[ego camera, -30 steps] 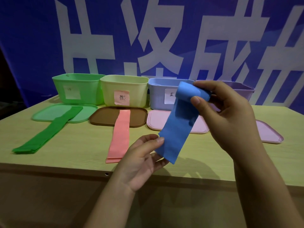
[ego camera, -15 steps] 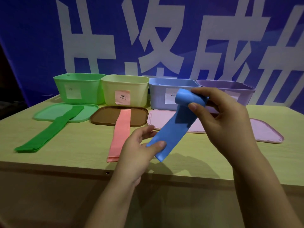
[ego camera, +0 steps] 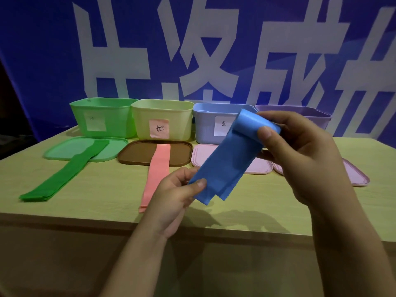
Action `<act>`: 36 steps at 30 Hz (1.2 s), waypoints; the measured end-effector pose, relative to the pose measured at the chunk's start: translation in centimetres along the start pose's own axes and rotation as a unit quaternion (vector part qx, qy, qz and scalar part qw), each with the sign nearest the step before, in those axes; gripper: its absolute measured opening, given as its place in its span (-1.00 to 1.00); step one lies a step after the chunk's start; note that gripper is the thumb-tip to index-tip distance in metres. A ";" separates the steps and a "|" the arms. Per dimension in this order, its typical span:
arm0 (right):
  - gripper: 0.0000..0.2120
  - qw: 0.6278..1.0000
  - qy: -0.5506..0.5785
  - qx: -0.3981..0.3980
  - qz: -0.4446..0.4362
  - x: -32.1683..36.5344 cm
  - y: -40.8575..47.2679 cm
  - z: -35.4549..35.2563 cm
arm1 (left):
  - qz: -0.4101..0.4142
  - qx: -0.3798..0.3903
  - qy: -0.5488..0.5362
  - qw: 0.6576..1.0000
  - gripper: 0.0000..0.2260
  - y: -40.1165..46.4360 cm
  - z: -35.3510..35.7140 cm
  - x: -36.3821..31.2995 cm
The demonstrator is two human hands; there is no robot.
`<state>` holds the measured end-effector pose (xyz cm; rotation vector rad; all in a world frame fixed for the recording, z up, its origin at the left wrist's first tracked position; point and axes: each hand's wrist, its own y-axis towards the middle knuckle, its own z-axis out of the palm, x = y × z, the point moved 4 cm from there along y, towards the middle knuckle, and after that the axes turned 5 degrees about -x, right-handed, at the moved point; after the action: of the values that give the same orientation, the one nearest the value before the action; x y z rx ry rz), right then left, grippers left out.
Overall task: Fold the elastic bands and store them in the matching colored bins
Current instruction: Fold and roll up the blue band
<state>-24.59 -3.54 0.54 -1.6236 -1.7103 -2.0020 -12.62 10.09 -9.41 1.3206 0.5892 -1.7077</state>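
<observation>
Left hand [ego camera: 171, 200]: lower end of blue band [ego camera: 227, 163] is pinched between thumb and fingers, above the worktop [ego camera: 107, 194]. Right hand [ego camera: 300, 155]: rolled upper end of the band is gripped, thumb on top. Pink band [ego camera: 157, 170] and green band [ego camera: 64, 176] are laid flat, far ends on brown lid [ego camera: 139, 153] and green lid [ego camera: 68, 147]. Pink lids [ego camera: 257, 168] are set to the right. Behind, in a row: green bin [ego camera: 102, 116], yellow bin [ego camera: 162, 118], blue bin [ego camera: 210, 125], purple bin [ego camera: 310, 118].

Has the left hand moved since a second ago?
Yes. The left hand has risen and now pinches the blue band's free end, nearer the pink lid than before.
</observation>
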 end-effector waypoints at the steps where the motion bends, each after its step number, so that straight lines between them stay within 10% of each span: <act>1: -0.80 1.000 0.001 -0.003 0.001 0.0 0.1 -0.1 | -0.008 0.013 -0.010 1.000 -0.83 -0.1 0.3 0.2; 36: -0.82 0.984 -0.146 -0.087 -0.060 -2.0 -0.1 -0.5 | 0.066 -0.024 -0.031 0.997 -0.81 -2.5 1.8 1.6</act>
<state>-24.12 -4.98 -0.85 -2.0043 -1.8090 -2.1077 -15.79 9.36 -10.64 1.2404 0.4942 -1.6118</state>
